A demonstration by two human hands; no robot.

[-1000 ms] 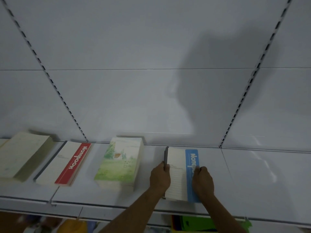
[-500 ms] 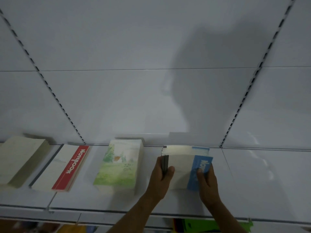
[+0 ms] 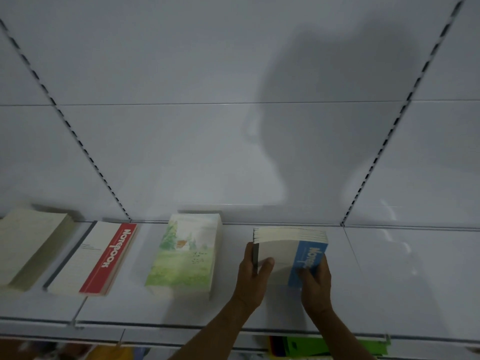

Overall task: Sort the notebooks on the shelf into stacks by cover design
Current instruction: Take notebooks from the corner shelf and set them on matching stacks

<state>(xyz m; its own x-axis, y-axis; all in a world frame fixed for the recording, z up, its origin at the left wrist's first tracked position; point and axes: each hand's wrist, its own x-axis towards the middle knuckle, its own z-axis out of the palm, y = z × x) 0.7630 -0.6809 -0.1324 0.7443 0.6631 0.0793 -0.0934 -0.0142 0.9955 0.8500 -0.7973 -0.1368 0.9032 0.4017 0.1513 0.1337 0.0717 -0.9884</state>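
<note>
Gripping the blue-banded notebook stack — both hands, left and right — seemingly tilted off the shelf.

1. The scene is dim and cool grey, with light coming from behind the person.
2. A large soft shadow falls on the back panel.
3. Faint glare streaks mark the right side.
4. Wide-angle distortion splays the slotted uprights; the lower edge is blurred.

The white shelf carries a cream stack, red-banded notebooks and landscape-cover notebooks.
</note>
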